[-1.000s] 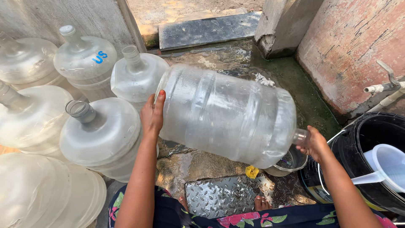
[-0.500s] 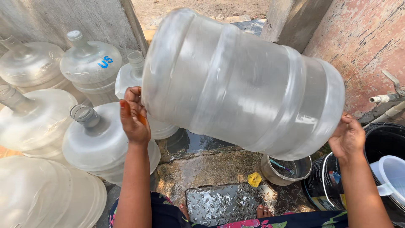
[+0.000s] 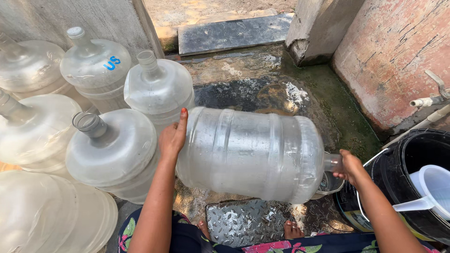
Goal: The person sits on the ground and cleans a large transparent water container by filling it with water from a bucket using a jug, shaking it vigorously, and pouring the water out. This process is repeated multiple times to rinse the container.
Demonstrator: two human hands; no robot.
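Upright jugs [image 3: 112, 150] crowding left side

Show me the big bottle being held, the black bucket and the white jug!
big clear bottle [image 3: 253, 154], head view, on the middle of its ribbed side.
black bucket [image 3: 412, 145], head view, on its near rim.
white jug [image 3: 433, 180], head view, on its side wall inside the bucket.
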